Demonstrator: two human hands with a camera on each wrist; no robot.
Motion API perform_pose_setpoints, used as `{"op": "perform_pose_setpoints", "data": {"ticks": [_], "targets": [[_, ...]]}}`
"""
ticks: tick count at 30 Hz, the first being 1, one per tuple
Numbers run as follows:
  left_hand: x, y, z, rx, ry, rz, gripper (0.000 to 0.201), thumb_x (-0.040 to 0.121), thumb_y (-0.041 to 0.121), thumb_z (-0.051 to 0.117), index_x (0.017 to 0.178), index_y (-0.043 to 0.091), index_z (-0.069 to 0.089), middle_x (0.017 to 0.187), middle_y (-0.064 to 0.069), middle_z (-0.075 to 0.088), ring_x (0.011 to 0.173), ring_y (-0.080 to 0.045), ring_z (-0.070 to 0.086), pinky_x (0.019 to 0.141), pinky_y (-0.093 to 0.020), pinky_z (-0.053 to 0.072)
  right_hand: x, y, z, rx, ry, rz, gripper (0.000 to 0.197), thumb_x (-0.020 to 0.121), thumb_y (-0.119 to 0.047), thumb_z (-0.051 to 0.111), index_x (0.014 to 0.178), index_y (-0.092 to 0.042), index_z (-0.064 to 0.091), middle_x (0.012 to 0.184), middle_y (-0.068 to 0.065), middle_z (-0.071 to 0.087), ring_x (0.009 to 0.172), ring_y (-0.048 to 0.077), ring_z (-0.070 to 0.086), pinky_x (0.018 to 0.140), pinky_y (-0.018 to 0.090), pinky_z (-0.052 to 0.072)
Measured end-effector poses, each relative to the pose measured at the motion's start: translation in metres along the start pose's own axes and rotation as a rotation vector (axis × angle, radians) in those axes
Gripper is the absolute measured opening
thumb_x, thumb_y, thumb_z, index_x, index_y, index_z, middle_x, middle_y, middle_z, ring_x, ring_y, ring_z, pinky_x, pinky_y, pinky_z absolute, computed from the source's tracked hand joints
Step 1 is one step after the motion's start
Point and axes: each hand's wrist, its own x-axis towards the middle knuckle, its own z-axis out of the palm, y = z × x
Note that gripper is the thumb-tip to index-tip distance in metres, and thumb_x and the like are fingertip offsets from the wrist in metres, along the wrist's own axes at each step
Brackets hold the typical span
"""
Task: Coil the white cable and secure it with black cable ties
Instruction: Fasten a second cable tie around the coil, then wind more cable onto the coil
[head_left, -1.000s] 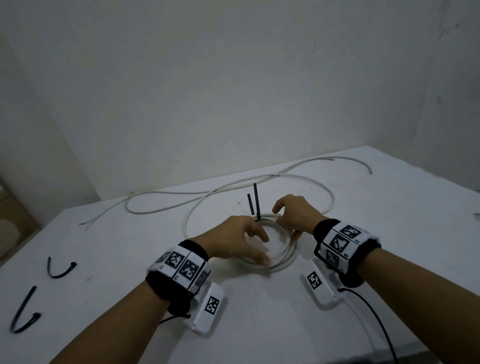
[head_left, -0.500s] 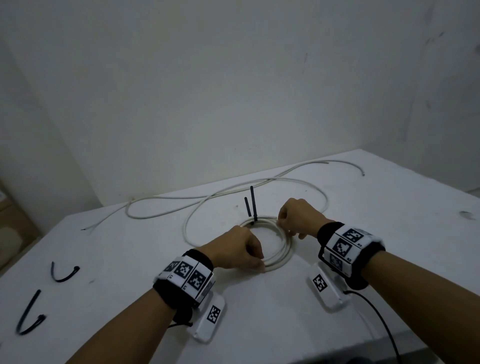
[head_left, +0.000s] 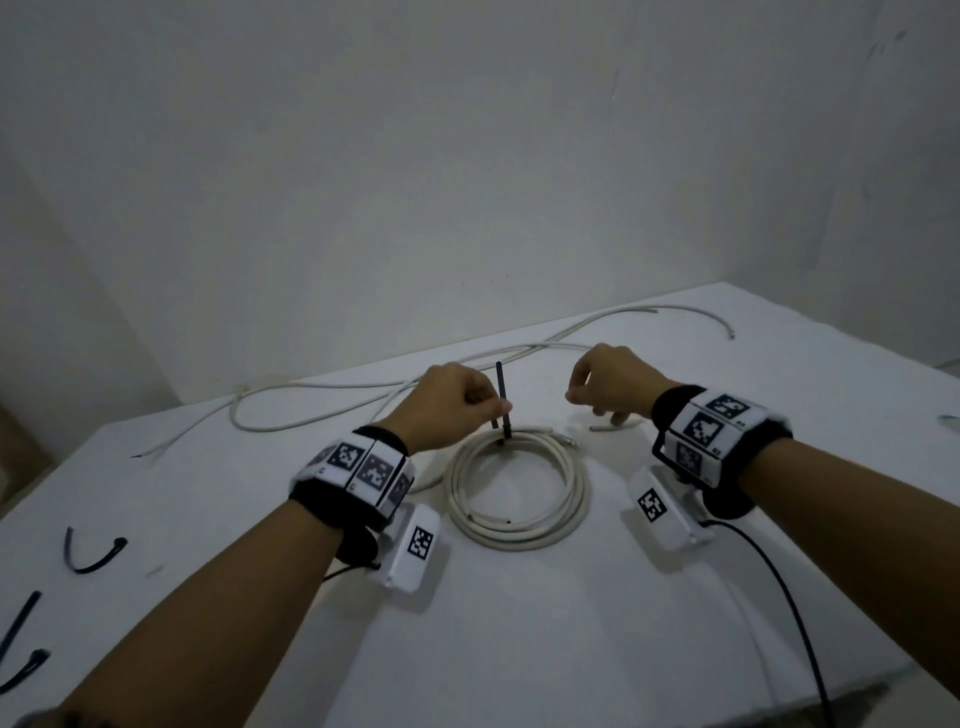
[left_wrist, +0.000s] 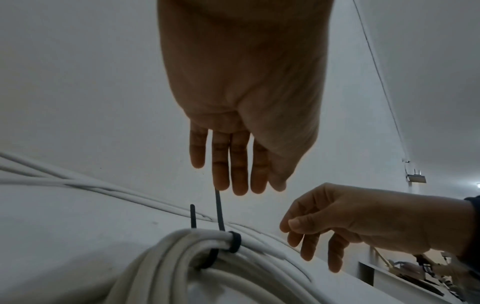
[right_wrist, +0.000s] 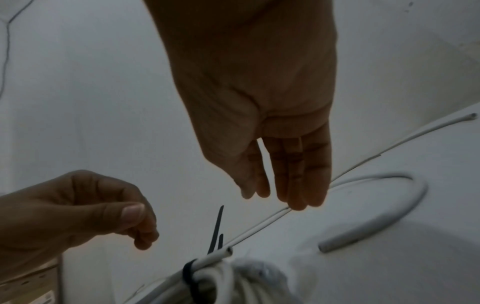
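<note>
The white cable coil (head_left: 519, 539) lies flat on the white table (head_left: 519, 649). A black cable tie (head_left: 502, 400) wraps its far side, and both tails stand upright. The wrist views show the tie band (left_wrist: 235, 241) snug round the strands, with the tail (right_wrist: 216, 228) free. My left hand (head_left: 488, 410) hovers just left of the tail with fingers loosely curled. In the right wrist view a gap separates it from the tie. My right hand (head_left: 582, 400) hangs raised over the coil's far right, loosely curled and holding nothing.
Loose white cable lengths (head_left: 363, 385) trail along the table's back edge by the wall. A short cable end (head_left: 613, 427) lies under my right hand. Spare black ties (head_left: 93, 557) lie at the far left. A black wire (head_left: 779, 597) runs from my right wrist.
Both hands have lifted off the coil. The left moved from the near-left rim up to the tie's tail. The right rose off the far-right rim.
</note>
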Motion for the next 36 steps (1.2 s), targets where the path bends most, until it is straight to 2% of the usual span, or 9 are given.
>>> {"op": "perform_pose_setpoints", "data": {"ticks": [4, 9, 14, 16, 20, 24, 29, 33, 36], "targets": [[0.04, -0.013, -0.003, 0.046, -0.027, -0.033, 0.018, 0.086, 0.035, 0.068, 0.08, 0.018, 0.071, 0.081, 0.0, 0.07, 0.077, -0.014, 0.063, 0.061, -0.017, 0.045, 0.042, 0.001, -0.013, -0.072, 0.06, -0.01, 0.018, 0.089, -0.018, 0.062, 0.099, -0.005, 0.067, 0.086, 0.01, 0.062, 0.073, 0.028, 0.066, 0.061, 0.034, 0.06], [0.091, -0.041, 0.0, 0.121, -0.076, -0.026, 0.023, 0.088, 0.034, 0.065, 0.091, 0.013, 0.072, 0.088, 0.0, 0.069, 0.084, -0.015, 0.063, 0.063, -0.016, 0.044, 0.11, 0.019, -0.02, -0.149, 0.046, -0.014, 0.024, 0.086, -0.02, 0.065, 0.108, -0.009, 0.063, 0.104, 0.01, 0.066, 0.063, 0.023, 0.06, 0.056, 0.031, 0.055], [0.128, -0.052, 0.006, 0.183, -0.119, 0.0, 0.025, 0.09, 0.035, 0.064, 0.095, 0.012, 0.071, 0.091, -0.001, 0.069, 0.085, -0.015, 0.063, 0.068, -0.021, 0.047, 0.158, 0.034, -0.019, -0.455, 0.028, -0.046, 0.036, 0.09, -0.022, 0.06, 0.116, 0.002, 0.06, 0.116, 0.018, 0.063, 0.099, 0.033, 0.062, 0.084, 0.036, 0.05], [0.139, -0.054, 0.009, 0.185, -0.127, 0.001, 0.024, 0.09, 0.035, 0.063, 0.095, 0.012, 0.071, 0.09, -0.001, 0.07, 0.084, -0.015, 0.065, 0.068, -0.02, 0.049, 0.17, 0.039, -0.017, -0.553, 0.012, -0.065, 0.038, 0.09, -0.024, 0.058, 0.117, 0.003, 0.056, 0.117, 0.018, 0.061, 0.105, 0.033, 0.059, 0.084, 0.034, 0.048], [0.151, -0.058, 0.015, 0.186, -0.124, 0.012, 0.024, 0.09, 0.035, 0.063, 0.095, 0.013, 0.07, 0.089, 0.0, 0.07, 0.082, -0.014, 0.065, 0.065, -0.015, 0.046, 0.182, 0.045, -0.01, -0.681, -0.065, -0.047, 0.029, 0.089, -0.024, 0.059, 0.105, 0.0, 0.055, 0.107, 0.015, 0.06, 0.097, 0.032, 0.059, 0.069, 0.029, 0.041], [0.154, -0.062, 0.017, 0.2, -0.111, 0.014, 0.025, 0.089, 0.035, 0.064, 0.097, 0.013, 0.069, 0.095, 0.0, 0.069, 0.086, -0.013, 0.062, 0.066, -0.018, 0.046, 0.18, 0.047, -0.008, -0.734, -0.077, -0.008, 0.032, 0.09, -0.016, 0.053, 0.065, -0.011, 0.034, 0.08, 0.008, 0.046, 0.07, 0.025, 0.048, 0.061, 0.027, 0.038], [0.144, -0.057, 0.001, 0.223, -0.022, 0.005, 0.039, 0.088, 0.037, 0.065, 0.119, 0.015, 0.057, 0.114, -0.001, 0.059, 0.095, -0.013, 0.052, 0.078, -0.023, 0.038, 0.158, 0.027, -0.032, -0.561, 0.091, -0.129, 0.009, 0.09, -0.008, 0.047, 0.091, -0.01, 0.056, 0.088, 0.009, 0.063, 0.069, 0.027, 0.065, 0.06, 0.03, 0.048], [0.124, -0.038, -0.028, 0.205, 0.15, -0.008, 0.064, 0.086, 0.033, 0.067, 0.14, 0.016, 0.036, 0.136, -0.008, 0.044, 0.122, -0.022, 0.042, 0.096, -0.033, 0.038, 0.12, -0.009, -0.062, -0.263, 0.256, -0.286, 0.006, 0.092, -0.007, 0.05, 0.09, -0.011, 0.054, 0.086, 0.008, 0.065, 0.063, 0.024, 0.066, 0.059, 0.033, 0.054], [0.103, -0.021, -0.056, 0.254, 0.331, -0.006, 0.072, 0.088, 0.036, 0.064, 0.147, 0.016, 0.027, 0.144, -0.011, 0.037, 0.132, -0.029, 0.033, 0.105, -0.042, 0.031, 0.084, -0.042, -0.079, -0.08, 0.337, -0.429, 0.008, 0.095, -0.009, 0.049, 0.088, -0.014, 0.051, 0.083, 0.006, 0.067, 0.061, 0.022, 0.066, 0.052, 0.025, 0.051]]}}
